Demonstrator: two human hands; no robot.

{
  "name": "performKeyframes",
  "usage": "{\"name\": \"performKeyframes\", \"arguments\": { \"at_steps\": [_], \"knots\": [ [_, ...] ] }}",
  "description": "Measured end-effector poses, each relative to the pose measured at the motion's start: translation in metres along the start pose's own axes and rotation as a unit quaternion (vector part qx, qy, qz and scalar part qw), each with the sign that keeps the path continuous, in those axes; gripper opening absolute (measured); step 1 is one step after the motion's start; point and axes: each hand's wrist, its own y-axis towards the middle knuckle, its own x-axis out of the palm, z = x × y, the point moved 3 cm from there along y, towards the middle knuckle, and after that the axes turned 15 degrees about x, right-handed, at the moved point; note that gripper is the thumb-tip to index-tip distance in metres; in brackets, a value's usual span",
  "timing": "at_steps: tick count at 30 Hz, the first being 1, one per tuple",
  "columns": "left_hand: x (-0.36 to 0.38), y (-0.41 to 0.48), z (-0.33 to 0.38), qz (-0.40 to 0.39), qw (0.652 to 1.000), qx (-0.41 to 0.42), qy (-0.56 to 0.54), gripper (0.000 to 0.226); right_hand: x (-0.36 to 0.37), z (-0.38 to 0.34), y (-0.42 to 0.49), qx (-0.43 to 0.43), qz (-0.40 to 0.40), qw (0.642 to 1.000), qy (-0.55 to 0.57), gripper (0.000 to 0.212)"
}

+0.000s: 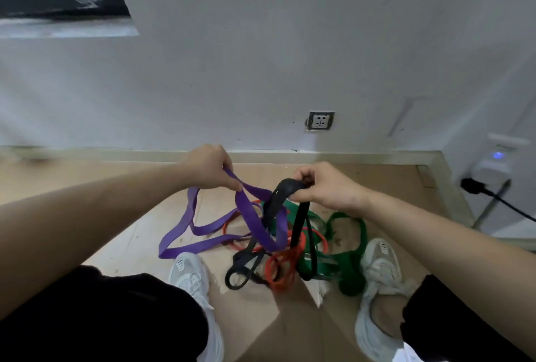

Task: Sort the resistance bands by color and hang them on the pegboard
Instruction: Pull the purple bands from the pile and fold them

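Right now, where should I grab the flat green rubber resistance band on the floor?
Take the open loop of the green resistance band beside the right grey sneaker, coming from above on the right. That arc lies clear; further left the black band and red band cross it.

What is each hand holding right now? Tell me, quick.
Left hand: closed, fingers gripping the purple band.
Right hand: closed, fingers gripping the black band.

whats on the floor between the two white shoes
Head view: tangled black band, red band and green band lie on the floor between the left shoe and right shoe.
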Motion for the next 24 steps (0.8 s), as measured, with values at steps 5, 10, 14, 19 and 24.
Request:
{"name": "performKeyframes", "arguments": {
  "at_steps": [5,10,14,19,24],
  "knots": [
    [0.011,-0.004,-0.008,-0.05,0.997,-0.029,0.044,0.04,-0.045,-0.027,-0.026,-0.066,0.02,0.982,0.176,0.017],
    [0.01,-0.007,-0.011,-0.047,0.997,-0.043,0.036,0.04,-0.089,-0.015,-0.042,-0.043,0.171,0.923,0.341,0.03],
    [0.004,-0.008,-0.008,-0.023,0.998,-0.041,0.035,0.039,-0.097,0.024,-0.046,0.042,0.286,0.926,0.241,0.027],
    [-0.006,-0.007,-0.007,0.026,0.998,-0.022,0.049,0.041,-0.091,0.11,-0.032,0.243,0.224,0.942,-0.047,0.024],
    [-0.015,-0.009,-0.008,0.074,0.997,-0.003,0.027,0.038,-0.057,0.15,-0.02,0.363,0.113,0.885,-0.269,0.03]
  ]
}}
